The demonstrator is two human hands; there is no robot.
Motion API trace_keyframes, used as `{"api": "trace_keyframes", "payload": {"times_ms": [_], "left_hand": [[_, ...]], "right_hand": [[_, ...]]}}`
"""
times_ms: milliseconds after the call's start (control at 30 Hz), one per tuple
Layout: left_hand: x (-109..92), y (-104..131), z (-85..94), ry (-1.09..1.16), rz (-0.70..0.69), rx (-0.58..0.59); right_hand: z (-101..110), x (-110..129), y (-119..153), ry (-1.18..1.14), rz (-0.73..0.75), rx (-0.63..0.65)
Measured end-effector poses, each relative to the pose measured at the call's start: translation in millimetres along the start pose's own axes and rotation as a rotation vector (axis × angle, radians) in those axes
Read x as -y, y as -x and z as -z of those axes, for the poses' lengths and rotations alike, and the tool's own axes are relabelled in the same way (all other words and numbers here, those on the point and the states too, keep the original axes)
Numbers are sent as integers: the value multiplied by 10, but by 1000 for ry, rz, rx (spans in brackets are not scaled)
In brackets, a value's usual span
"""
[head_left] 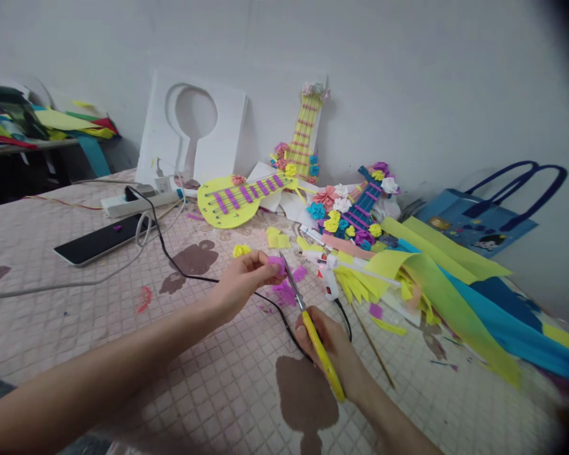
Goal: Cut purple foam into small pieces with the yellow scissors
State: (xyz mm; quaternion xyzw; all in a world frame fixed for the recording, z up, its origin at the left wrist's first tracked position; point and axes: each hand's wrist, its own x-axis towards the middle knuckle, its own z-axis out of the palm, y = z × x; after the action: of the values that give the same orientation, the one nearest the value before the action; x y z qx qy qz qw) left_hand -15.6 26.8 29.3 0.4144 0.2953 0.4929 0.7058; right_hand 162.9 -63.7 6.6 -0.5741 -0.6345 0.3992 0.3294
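While a pale wall point(408, 82) rises behind it, the surface point(218, 392) spreads wide under a grid-patterned cover with brown printed shapes. Leaning on the wall at the left is a white board point(228, 136) with a rounded, long-necked cutout. Long yellow strips point(455, 322) and a blue strip point(493, 325) lie across the right side, in front of a blue bag point(469, 212) with dark handles. Near the middle, a yellow guitar shape point(244, 212) with purple bars lies tilted; behind it stands a yellow-strung neck piece point(305, 136), and to its right is a dark blue one point(364, 205) ringed with paper flowers. A flat black device point(102, 241) lies at the left, below a white power strip point(145, 202).

Of the two hands, the right hand point(329, 344) is curled around the yellow handles of the scissors point(313, 325), whose blades point away, tips just beside the left hand point(246, 278). That one has thumb and forefinger pinched on a small purple piece point(275, 261) above the surface; whether the blades touch it, I cannot tell. Right of the blades rests a white glue gun point(330, 281), then a thin stick point(372, 344). Smallest are purple scraps point(284, 292) below the pinched fingers and a lone purple square point(375, 310).
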Motion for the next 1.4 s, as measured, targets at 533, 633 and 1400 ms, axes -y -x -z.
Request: {"api": "trace_keyframes", "payload": {"times_ms": [533, 633, 1400], "left_hand": [[1, -2, 3, 14, 2, 23], [0, 0, 3, 10, 1, 27], [-66, -6, 10, 9, -2, 37]], "right_hand": [[-6, 59, -12, -77, -49, -9], [-8, 48, -9, -87, -50, -11], [0, -28, -6, -51, -34, -36]]}}
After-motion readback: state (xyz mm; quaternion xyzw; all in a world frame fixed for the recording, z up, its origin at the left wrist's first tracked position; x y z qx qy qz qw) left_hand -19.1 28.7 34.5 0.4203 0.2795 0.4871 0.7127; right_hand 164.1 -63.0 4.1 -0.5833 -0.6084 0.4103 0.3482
